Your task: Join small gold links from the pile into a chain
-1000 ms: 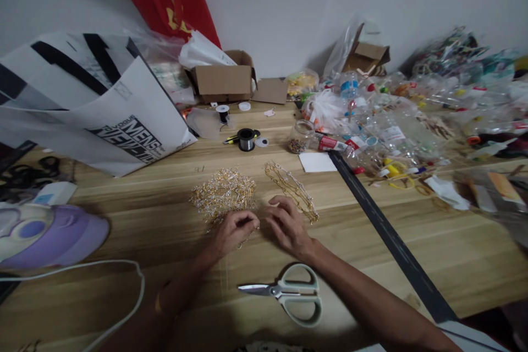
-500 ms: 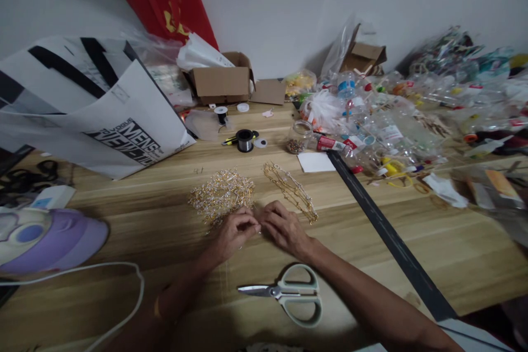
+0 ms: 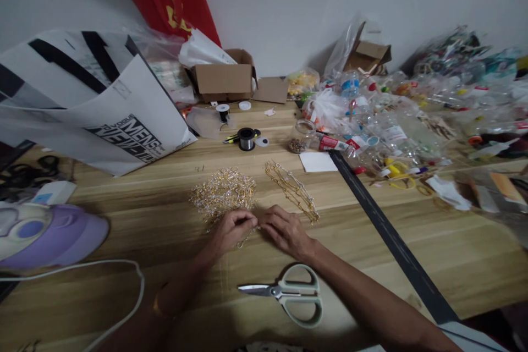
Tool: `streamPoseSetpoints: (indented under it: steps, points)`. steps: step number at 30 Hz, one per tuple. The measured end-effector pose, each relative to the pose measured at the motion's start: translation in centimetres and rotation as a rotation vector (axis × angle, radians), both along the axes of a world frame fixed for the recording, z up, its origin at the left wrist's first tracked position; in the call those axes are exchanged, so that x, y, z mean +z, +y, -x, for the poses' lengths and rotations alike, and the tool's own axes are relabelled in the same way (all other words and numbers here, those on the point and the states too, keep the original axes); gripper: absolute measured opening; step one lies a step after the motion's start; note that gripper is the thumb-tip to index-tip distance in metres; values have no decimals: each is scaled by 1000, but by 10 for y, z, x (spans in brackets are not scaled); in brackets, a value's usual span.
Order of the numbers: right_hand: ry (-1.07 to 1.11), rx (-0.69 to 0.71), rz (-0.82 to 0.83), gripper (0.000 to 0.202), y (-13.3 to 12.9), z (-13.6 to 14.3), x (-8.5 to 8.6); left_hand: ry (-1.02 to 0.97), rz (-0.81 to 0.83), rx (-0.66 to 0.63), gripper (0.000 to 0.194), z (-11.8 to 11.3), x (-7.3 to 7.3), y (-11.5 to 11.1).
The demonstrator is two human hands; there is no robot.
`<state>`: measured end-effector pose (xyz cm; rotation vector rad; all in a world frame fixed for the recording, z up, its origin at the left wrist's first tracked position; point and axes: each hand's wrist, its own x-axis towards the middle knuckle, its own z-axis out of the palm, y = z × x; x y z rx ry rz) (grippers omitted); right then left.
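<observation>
My left hand is closed in a pinch. A short piece of fine gold chain hangs below its fingers. Almost touching those fingertips is my right hand, its fingers bent together; whatever lies between them is too small to name. Just beyond my left hand spreads a pile of gold and silver chain links. Several gold chains lie stretched out past my right hand. Nearer to me, scissors with pale green handles rest on the wooden table, blades slightly apart.
Spools of wire and a bead jar stand farther back. Plastic bottles crowd the right. A black strip crosses the table. At left are a white paper bag, a purple device and a white cable.
The left fingers have shifted slightly and curled closer together, and more of the gold chain shows below them. My right hand stays nearly in place. The view has tilted a little.
</observation>
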<state>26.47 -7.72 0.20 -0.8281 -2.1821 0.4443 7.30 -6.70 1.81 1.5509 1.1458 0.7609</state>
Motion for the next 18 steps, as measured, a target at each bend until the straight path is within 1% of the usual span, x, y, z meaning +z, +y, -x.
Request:
streamPoseSetpoints:
  steps: [6,11,18]
  points:
    - [-77,-14,-82,17,-3,2,-2,-36,43,20,24,1,0,0]
    - [-92,-22,-73,16,-3,1,-2,-55,77,42,22,1,-3,1]
    - [-81,-19,-60,15,-2,1,-2,-56,83,35,24,2,-4,3]
